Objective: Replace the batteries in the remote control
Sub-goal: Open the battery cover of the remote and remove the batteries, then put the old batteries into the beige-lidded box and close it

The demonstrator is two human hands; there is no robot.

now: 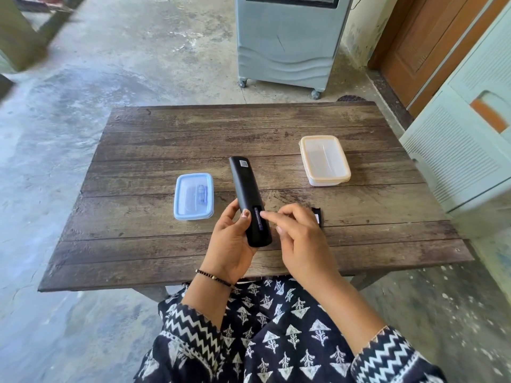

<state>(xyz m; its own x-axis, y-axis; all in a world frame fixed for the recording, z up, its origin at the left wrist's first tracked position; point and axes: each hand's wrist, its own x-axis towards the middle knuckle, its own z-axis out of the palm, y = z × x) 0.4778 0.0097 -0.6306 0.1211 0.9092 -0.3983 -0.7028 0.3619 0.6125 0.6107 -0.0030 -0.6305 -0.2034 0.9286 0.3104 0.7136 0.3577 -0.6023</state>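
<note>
Head view: black remote control lies back-up, battery compartment uncovered.

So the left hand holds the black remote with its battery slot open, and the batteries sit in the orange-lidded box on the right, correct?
Not quite. The head view shows the batteries in the blue-lidded box on the left; the orange-lidded box on the right looks empty. The rest stands: the left hand holds the black remote with its battery slot open.

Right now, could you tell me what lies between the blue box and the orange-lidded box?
The head view shows the remote, held in the left hand, between the blue box and orange-lidded box.
</note>
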